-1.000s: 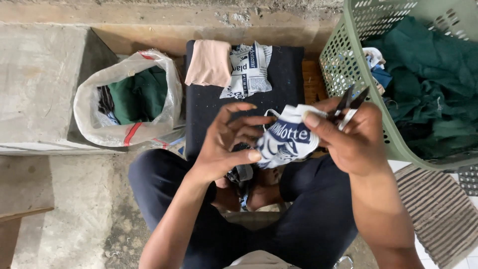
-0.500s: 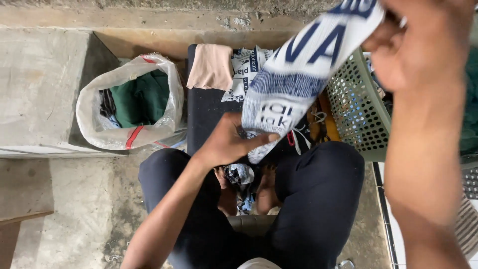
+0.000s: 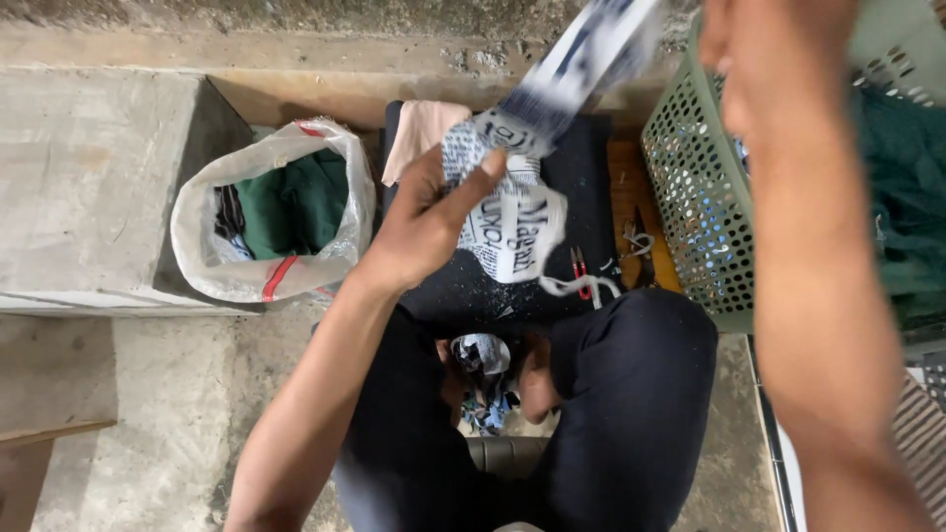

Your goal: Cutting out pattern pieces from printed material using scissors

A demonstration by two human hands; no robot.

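Left hand (image 3: 429, 222) gripped the lower part of a white cloth strip printed with dark blue lettering (image 3: 512, 212), thumb stretched across its face, fingers curled behind. Right hand (image 3: 778, 49) was raised close to the camera and blurred; it was at the cloth's upper end, but how the fingers were set could not be made out. The cloth ran taut on a slant from upper right down to the left hand, its loose end hanging over a black padded surface (image 3: 581, 197). A pale pink cloth piece (image 3: 419, 133) lay on that surface's far left corner. Small red-handled snips (image 3: 581, 271) lay at its near edge, among white threads. A green perforated plastic basket (image 3: 690, 207) holding dark green fabric stood to the right. A white plastic bag (image 3: 197, 232) of green and dark cloth sat on the left, beside a concrete block (image 3: 89, 187). Cloth scraps (image 3: 483, 379) lay between the person's knees.
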